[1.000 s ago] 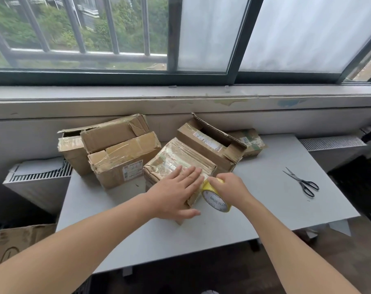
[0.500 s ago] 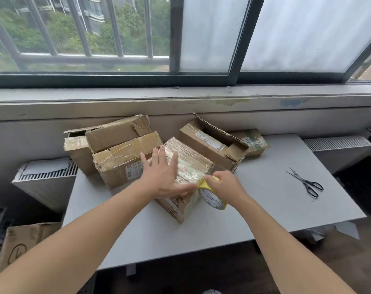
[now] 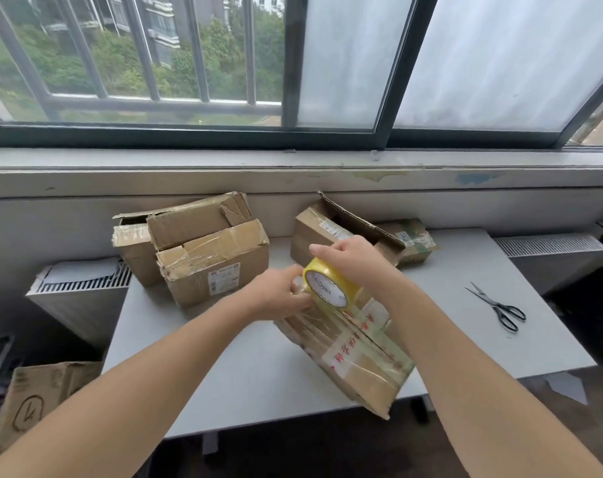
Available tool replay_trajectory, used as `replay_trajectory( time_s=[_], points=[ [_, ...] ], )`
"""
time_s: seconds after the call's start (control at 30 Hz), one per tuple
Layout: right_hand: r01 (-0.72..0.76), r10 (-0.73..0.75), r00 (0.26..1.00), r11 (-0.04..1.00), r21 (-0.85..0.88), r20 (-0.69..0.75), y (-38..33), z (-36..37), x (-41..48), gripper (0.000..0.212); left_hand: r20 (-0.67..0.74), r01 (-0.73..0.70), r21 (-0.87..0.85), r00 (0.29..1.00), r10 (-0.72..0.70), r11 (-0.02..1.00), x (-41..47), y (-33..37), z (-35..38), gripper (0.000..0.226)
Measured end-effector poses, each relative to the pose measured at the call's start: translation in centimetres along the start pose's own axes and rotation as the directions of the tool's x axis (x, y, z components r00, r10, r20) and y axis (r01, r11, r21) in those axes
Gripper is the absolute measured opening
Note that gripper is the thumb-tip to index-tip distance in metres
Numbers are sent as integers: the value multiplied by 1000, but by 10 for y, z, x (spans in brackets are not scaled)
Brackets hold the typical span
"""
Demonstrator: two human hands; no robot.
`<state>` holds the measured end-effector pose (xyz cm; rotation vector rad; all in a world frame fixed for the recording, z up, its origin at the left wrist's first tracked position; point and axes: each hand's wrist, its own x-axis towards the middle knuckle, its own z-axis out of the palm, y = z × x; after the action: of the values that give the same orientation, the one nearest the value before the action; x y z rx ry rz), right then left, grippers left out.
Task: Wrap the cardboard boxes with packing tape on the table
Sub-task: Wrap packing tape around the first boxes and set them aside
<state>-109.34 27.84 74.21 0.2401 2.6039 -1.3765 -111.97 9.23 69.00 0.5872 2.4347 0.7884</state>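
Head view: now tips the part-taped box (image 3: 355, 353) up at the front edge of the table (image 3: 224, 357) instead of pressing it flat, curls the right hand (image 3: 352, 257) round the tape roll (image 3: 331, 286) at its raised end, pinches that end with the left hand (image 3: 279, 294), probably starting a fresh band.

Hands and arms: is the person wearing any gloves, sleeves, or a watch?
No. The bare left hand and bare right hand wear no gloves. No watch or bracelet shows on either wrist. Both forearms are uncovered to the picture's edge, so no sleeve shows.
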Motion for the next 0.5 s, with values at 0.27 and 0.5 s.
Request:
replay_trajectory(
  time_s=[0.27, 0.5],
  points=[
    [-131, 154, 974, 982, -138, 167, 29, 47, 24, 58, 25, -151, -399, 984, 176, 904, 3, -45, 52, 95],
    [-108, 128, 962, 990, -94, 242, 42, 51, 20, 54, 120, -63, -480, 983, 136, 875, 21, -66, 76, 81]
  ],
)
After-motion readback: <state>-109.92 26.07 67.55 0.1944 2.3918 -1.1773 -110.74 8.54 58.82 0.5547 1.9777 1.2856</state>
